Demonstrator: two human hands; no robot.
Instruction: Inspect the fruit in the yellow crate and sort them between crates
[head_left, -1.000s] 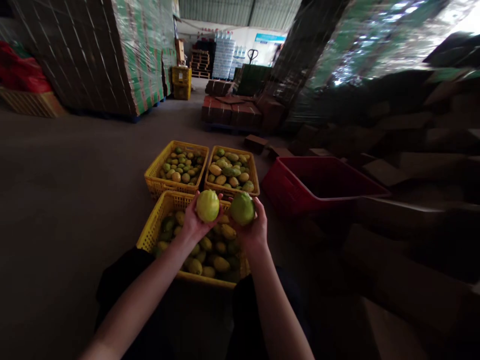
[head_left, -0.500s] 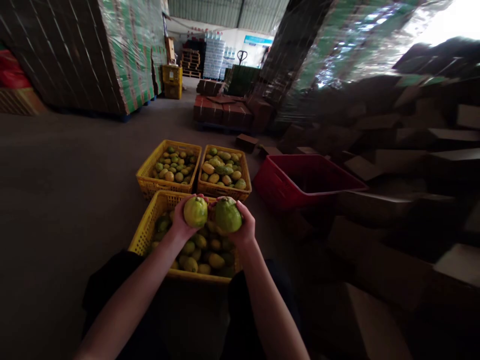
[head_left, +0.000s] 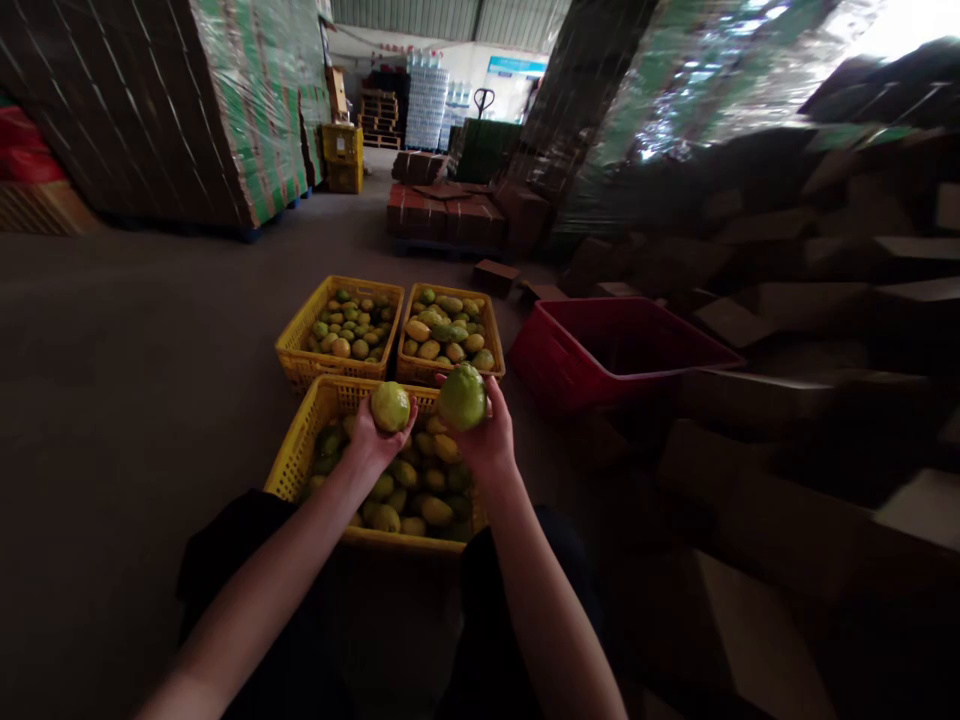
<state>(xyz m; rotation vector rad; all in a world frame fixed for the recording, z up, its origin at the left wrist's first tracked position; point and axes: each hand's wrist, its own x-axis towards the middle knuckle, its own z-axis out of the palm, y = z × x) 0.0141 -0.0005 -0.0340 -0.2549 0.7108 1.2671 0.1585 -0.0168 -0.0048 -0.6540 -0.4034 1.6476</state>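
My left hand point(head_left: 377, 437) is wrapped round a yellow-green fruit point(head_left: 391, 407) that looks like a lemon. In my right hand point(head_left: 490, 432) is a larger, greener, bumpy fruit point(head_left: 462, 397) of the same look. Both are held side by side, a little apart, over the near yellow crate point(head_left: 289, 462). Many green and yellow lemons point(head_left: 436, 511) lie inside that crate, partly hidden by my hands and forearms. Behind it stand two more yellow crates of such fruit, one at the left point(head_left: 294, 353) and one at the right point(head_left: 496, 345).
A red bin point(head_left: 555, 362) stands right of the crates. Cardboard boxes point(head_left: 757, 400) are heaped along the right side. Flat cartons point(head_left: 446, 218) rest on a pallet ahead. A tall wrapped stack point(head_left: 255, 120) rises at the left, with bare floor point(head_left: 150, 340) before it.
My hands have drawn apart. The right hand has lifted its fruit slightly up; the left hand's fruit has also risen a little and turned in the fingers.
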